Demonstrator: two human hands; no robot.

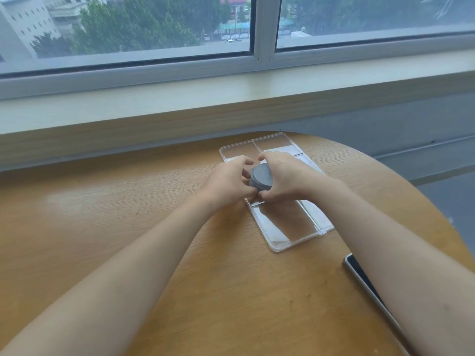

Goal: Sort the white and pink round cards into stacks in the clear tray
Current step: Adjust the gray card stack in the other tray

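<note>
A stack of round cards (261,176), grey in this light, is held upright over the middle of the clear tray (295,240). My left hand (227,182) grips the stack from the left with curled fingers. My right hand (282,179) wraps it from the right, thumb below and fingers over the top. The tray is a flat clear plastic box with several compartments, lying on the wooden table (128,214). The cards' true colours cannot be told, and my hands hide the tray's middle compartments.
A phone or tablet (370,286) lies at the table's right edge, partly under my right forearm. Beyond the round table's far rim runs a window sill (180,98) below a window.
</note>
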